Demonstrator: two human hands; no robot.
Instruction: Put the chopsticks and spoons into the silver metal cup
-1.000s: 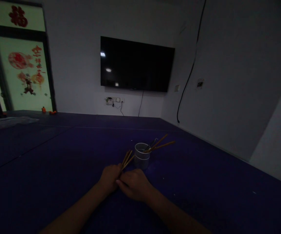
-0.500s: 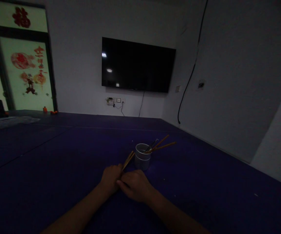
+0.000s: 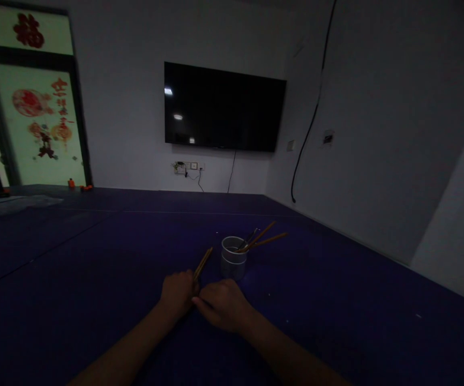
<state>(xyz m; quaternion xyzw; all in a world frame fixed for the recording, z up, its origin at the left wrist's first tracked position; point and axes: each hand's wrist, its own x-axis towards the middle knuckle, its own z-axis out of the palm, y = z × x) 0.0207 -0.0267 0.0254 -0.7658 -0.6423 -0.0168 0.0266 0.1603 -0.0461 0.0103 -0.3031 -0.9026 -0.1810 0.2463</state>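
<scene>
My left hand (image 3: 178,294) is closed round a bundle of wooden chopsticks (image 3: 202,262), whose tips point up and away toward the right. My right hand (image 3: 223,304) rests beside it on the dark blue surface (image 3: 95,268), fingers curled and touching the lower ends of the bundle. Just beyond both hands stands a small round grey cup (image 3: 233,256). Several more chopsticks (image 3: 262,238) lean out of the cup to the right.
A black screen (image 3: 224,107) hangs on the far wall above a socket with cables (image 3: 187,167). A glass door with red decorations (image 3: 39,118) stands at the left. A white wall (image 3: 376,161) runs along the right edge of the surface.
The chopsticks in my left hand have drawn together from a fanned bunch into a tight bundle and swung a little to the left. Both hands stay in place.
</scene>
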